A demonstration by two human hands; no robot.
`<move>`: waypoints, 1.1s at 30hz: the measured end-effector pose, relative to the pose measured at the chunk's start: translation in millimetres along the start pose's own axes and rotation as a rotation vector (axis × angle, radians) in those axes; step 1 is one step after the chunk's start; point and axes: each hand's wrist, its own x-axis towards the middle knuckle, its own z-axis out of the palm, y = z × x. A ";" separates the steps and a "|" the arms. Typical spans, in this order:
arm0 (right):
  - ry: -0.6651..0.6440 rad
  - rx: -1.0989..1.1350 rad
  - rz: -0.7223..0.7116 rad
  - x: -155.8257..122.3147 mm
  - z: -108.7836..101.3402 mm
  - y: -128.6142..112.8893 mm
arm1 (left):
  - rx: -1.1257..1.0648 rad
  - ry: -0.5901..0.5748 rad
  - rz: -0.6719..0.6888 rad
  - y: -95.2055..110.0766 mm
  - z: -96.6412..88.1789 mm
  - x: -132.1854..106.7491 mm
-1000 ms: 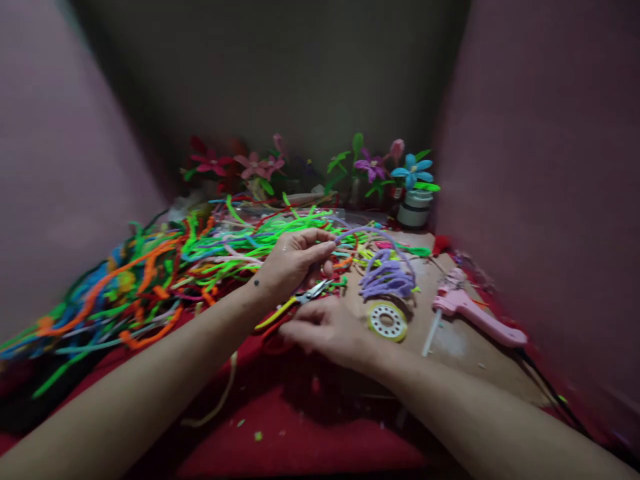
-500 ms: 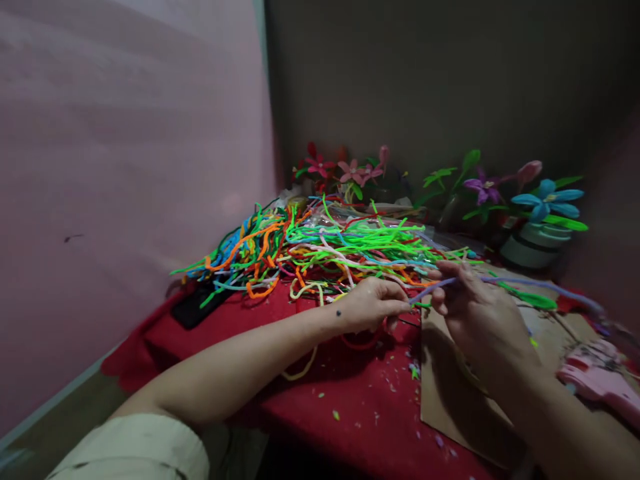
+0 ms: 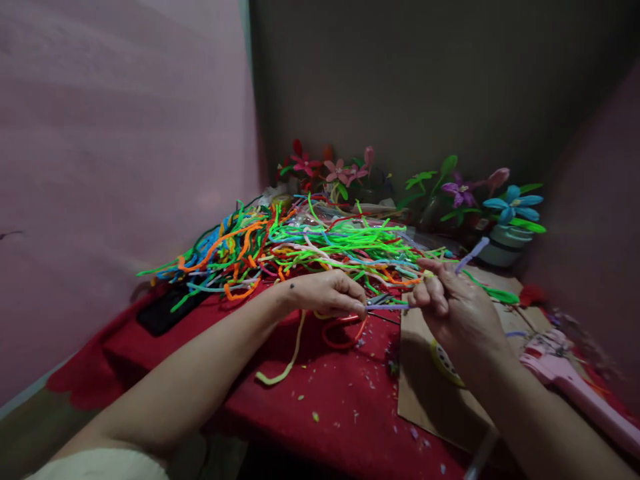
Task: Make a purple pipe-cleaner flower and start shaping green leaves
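Observation:
My left hand (image 3: 327, 294) is closed in a pinch on one end of a lilac pipe cleaner (image 3: 387, 307), low over the red cloth (image 3: 320, 387). My right hand (image 3: 453, 308) is closed round the same pipe cleaner a little to the right; its free end (image 3: 471, 255) sticks up past my fingers. A red loop of pipe cleaner (image 3: 340, 333) lies just under my left hand. Small scissors seem to sit between the hands, mostly hidden.
A big heap of coloured pipe cleaners (image 3: 300, 247) lies behind the hands. Finished pipe-cleaner flowers (image 3: 510, 203) in pots stand along the back wall. A pink glue gun (image 3: 565, 380) and a cardboard sheet (image 3: 435, 400) are at the right. A black object (image 3: 163, 313) lies at the left.
The view has swung left. My right hand rose from the table and took hold of the lilac pipe cleaner, and the strand between the hands is now shorter.

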 end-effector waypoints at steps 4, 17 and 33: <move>-0.078 0.044 0.087 -1.3 1.5 0.7 | 0.050 -0.003 -0.032 2.5 -5.6 -5.4; -0.153 -0.163 0.366 -4.3 2.5 4.7 | -0.061 0.376 0.077 6.4 -3.7 -2.8; -0.246 -0.336 0.354 -14.4 8.8 13.8 | -0.200 0.412 0.129 5.3 16.5 5.5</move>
